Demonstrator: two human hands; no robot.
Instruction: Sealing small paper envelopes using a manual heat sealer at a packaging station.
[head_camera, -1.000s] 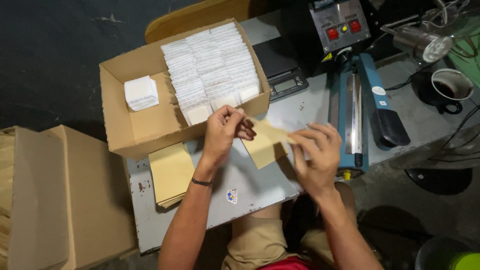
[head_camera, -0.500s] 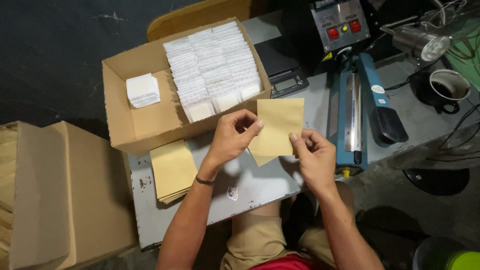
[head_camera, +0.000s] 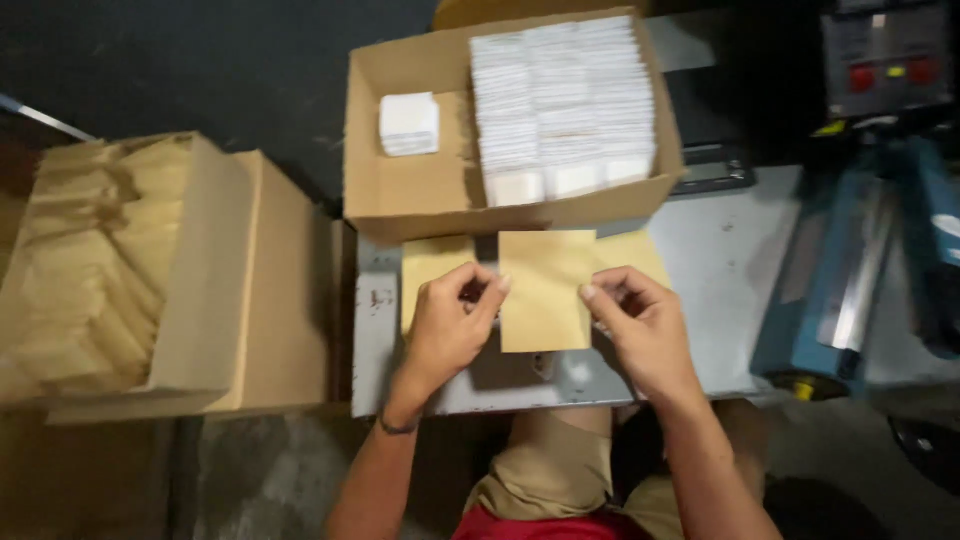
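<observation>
I see a big open carton (head_camera: 120, 270) on the left, standing off the table and holding crumpled tan paper or bags, too blurred for me to tell which. Next to it the grey metal table (head_camera: 720, 260) carries everything else. At its far edge sits a smaller cardboard box (head_camera: 420, 190), packed on its right side with upright rows of white sachets (head_camera: 565, 100), and with one loose white stack (head_camera: 408, 124) lying alone in its left part. At the right the blue sealer (head_camera: 850, 280) lies blurred, with a control box (head_camera: 885, 55) with red buttons behind it and a scale (head_camera: 712, 172) just beside the box. Flat on the table, near the box's front wall, I see a pile of tan envelopes (head_camera: 430, 262) on the left and another tan sheet (head_camera: 635, 255) peeking out on the right. Over these I hold a single tan envelope (head_camera: 545, 290), upright to my view and just in front of the box. My left hand (head_camera: 450, 325) pinches its left edge between thumb and fingers; my right hand (head_camera: 640, 325) grips its right edge the same way. A dark band circles my left wrist (head_camera: 398, 425).
</observation>
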